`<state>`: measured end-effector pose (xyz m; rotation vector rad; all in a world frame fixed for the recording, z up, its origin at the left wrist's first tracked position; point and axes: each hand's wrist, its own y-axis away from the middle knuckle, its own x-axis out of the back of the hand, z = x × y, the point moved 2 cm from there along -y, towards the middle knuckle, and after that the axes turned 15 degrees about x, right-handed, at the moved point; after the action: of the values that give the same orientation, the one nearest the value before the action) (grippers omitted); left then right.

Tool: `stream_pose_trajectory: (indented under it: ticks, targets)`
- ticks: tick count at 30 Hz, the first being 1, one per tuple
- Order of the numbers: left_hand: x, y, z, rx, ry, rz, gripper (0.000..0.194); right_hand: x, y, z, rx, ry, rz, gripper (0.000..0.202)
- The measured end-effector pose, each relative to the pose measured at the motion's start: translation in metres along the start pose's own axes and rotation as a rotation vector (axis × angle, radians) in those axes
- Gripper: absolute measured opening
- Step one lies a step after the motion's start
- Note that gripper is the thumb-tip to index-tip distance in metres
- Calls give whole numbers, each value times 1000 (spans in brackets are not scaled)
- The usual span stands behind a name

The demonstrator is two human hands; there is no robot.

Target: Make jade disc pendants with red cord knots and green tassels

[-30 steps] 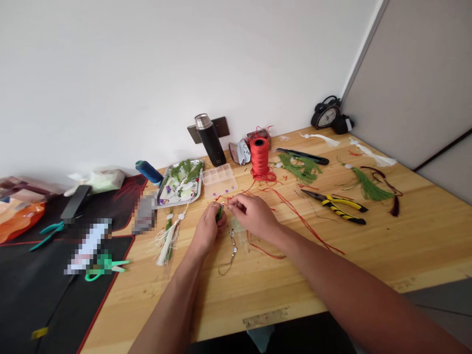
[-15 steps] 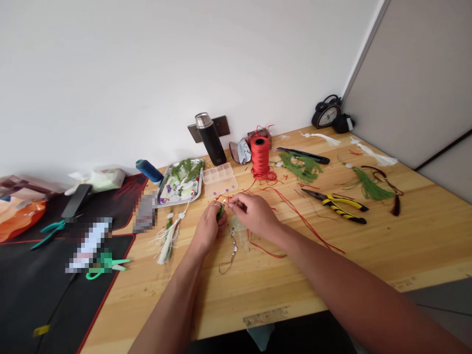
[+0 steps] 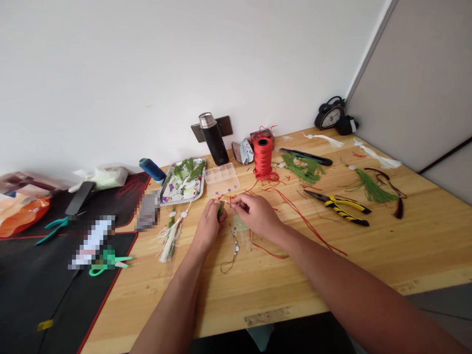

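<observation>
My left hand point(image 3: 209, 222) is closed around a small green lighter point(image 3: 221, 208), mostly hidden by the fingers. A tiny bright spot shows at the lighter's top, perhaps a flame. Just to its right, my right hand point(image 3: 252, 210) pinches a short length of red cord point(image 3: 231, 200) between thumb and fingertips, its end close to the lighter. Below the hands lies a beaded strap point(image 3: 236, 243) with a thin loop. A pale translucent piece point(image 3: 241, 223) rests under my right hand, and loose red cord point(image 3: 267, 252) curves across the wood beside it.
Behind the hands stand a bead box point(image 3: 222, 179), a metal tray point(image 3: 183, 199), a red cord spool point(image 3: 263, 160) and a black flask point(image 3: 214, 142). Pliers point(image 3: 341, 207), a utility knife point(image 3: 308, 156) and green tassels point(image 3: 372, 187) lie right. Green scissors point(image 3: 110, 261) and white tassels point(image 3: 170, 241) lie left.
The view has shifted slightly, moving the scene a little to the right. Both hands keep their grips, and the bright spot at the lighter looks fainter than before.
</observation>
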<state>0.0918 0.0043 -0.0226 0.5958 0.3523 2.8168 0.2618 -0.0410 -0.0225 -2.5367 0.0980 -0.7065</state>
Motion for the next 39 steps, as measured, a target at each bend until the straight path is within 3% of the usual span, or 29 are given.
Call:
stream_pose_trajectory:
  ticks: [4, 6, 10, 14, 18, 23, 32, 35, 39]
  targets:
    - [14, -6, -1, -109, -209, 182, 27, 0, 1, 2, -18, -16, -15, 9]
    - [20, -10, -3, -170, -381, 206, 21, 0, 1, 2, -23, -14, -22, 8]
    - [27, -15, -5, -324, -550, 148, 18, 0, 0, 2, -31, -3, -25, 8]
    - [34, -12, 2, -444, -415, 67, 30, 0, 0, 1, -31, -8, -43, 8]
    - [32, -6, 11, -501, -375, 24, 17, 1, 0, -1, -33, -20, -54, 8]
    - [27, -4, 14, -471, -347, 24, 11, 1, 0, -4, -20, -15, -79, 9]
    - [43, -9, 10, -221, -180, 237, 31, 2, 0, -5, -37, -5, -98, 10]
    - [40, -7, 12, -266, -134, 149, 25, 2, 0, -5, -35, -14, -84, 10]
    - [33, -4, 15, -316, -170, 8, 34, 1, 0, -5, -23, -11, -84, 10]
